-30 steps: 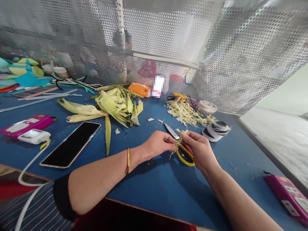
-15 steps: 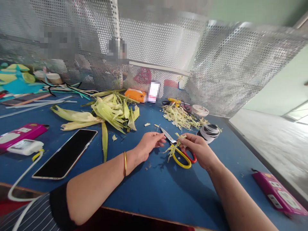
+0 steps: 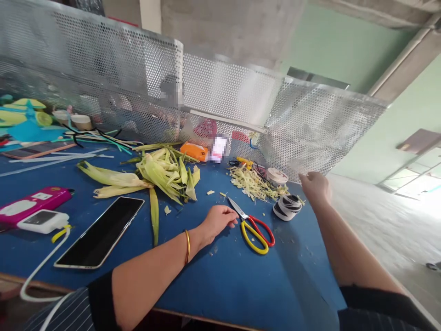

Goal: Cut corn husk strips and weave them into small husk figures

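Note:
My left hand rests above the blue table with its fingers curled in and nothing visible in them. Its fingertips are beside the blades of a pair of scissors with one yellow and one red handle, lying on the table. My right hand is raised at the table's right edge, closed and slightly blurred. Whether it holds anything is hidden. A pile of cut corn husk strips lies beyond the scissors. Left of that is a heap of whole green corn husks.
A black-and-white roll of cord and a pale roll stand at the right. An orange packet and a lit phone are against the perforated metal screen. A dark phone and a magenta device lie left.
My right hand has left the scissors and moved right and up to the table edge; the husk strips it held no longer show. The view has tilted up. My left hand stays by the blades.

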### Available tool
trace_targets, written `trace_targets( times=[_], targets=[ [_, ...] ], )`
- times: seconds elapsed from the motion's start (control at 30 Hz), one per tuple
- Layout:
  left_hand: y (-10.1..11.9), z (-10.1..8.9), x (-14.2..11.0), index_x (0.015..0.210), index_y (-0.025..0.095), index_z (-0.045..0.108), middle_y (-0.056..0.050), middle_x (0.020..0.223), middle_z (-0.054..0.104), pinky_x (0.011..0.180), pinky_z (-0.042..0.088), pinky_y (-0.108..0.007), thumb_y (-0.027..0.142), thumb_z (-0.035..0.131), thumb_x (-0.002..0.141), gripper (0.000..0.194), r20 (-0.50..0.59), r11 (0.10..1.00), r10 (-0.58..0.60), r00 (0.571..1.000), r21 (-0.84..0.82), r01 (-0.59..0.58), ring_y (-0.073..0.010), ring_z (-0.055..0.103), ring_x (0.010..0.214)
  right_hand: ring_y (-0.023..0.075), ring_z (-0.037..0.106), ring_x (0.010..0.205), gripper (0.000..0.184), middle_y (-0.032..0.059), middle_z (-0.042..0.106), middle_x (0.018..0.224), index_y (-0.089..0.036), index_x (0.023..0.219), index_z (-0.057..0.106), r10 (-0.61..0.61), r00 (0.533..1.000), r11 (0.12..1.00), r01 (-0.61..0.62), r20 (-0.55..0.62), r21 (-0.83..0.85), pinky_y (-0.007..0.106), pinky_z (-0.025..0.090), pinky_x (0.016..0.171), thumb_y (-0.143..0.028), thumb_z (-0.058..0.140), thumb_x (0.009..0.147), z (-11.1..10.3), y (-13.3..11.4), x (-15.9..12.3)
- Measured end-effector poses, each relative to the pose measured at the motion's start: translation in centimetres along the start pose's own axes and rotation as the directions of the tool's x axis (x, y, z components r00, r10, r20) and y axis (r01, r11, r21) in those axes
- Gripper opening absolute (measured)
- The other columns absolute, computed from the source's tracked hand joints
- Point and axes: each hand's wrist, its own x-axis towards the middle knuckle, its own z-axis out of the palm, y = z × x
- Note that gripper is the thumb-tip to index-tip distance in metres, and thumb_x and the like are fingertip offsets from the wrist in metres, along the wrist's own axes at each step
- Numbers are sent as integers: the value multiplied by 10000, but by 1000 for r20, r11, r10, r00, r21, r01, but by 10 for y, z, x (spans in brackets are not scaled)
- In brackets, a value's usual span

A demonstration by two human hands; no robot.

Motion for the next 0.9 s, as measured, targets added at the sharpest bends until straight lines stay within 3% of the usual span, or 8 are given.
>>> trace_targets(
  times=[0.1,0.2,0.27,0.33,0.53,0.67,0.8,0.9],
  targets=[
    [-2,1,-1,712,126,659,-15,640,655,619,452,-227,190,610,778,104,8,999,28,1000,19,-28,-87,559,544,299,510,973,202,130,618,971,-222,897,595,-76,993,985,61,-87,-164,377,308,723,-392,584,788,17,-3,-35],
    [-7,2,0,701,133,658,-11,621,653,610,454,-235,175,602,751,86,11,995,63,998,70,-64,-99,562,539,235,565,778,170,49,663,822,-239,798,644,-131,986,963,152,103,-225,339,330,686,-405,611,780,44,-1,-79],
    [-10,2,1,708,136,663,-17,632,663,600,455,-239,193,593,753,101,16,988,97,995,118,-98,-106,569,536,201,580,722,225,29,663,791,-236,810,640,-154,902,907,290,402,-304,308,349,654,-435,542,847,61,2,-103],
    [-13,1,3,738,138,674,-30,661,682,587,456,-243,233,582,771,136,14,975,128,992,182,-128,-120,591,544,187,579,699,221,28,647,777,-225,793,617,-139,822,847,387,552,-363,289,346,621,-414,528,862,70,7,-118],
    [-10,-11,7,845,196,716,-44,826,740,741,496,-295,268,551,826,181,-78,761,362,929,601,-246,-192,677,779,192,602,825,178,70,614,960,-189,977,550,-117,643,763,546,757,-346,275,400,697,-174,492,809,69,16,-129],
    [-8,-21,11,1229,192,623,-96,1254,651,1003,432,-334,235,583,819,415,-133,530,513,848,826,-191,-242,577,1185,267,625,928,373,135,618,1028,-145,1068,538,-38,682,648,573,730,-502,322,397,737,-65,480,708,68,16,-137],
    [-11,-30,21,1491,50,301,-223,1563,277,1158,266,-422,397,679,762,892,-169,371,405,899,929,8,-339,271,1444,302,661,878,384,172,656,965,-116,1084,558,41,692,597,561,720,-573,333,392,692,-62,474,713,74,15,-138],
    [-13,-32,28,1507,-2,230,-266,1572,183,1173,207,-480,563,617,770,1005,-199,308,327,924,946,95,-380,189,1464,306,673,883,451,179,688,957,-96,1163,544,65,715,687,474,696,-552,334,407,696,-78,494,715,78,20,-130]
  ],
)
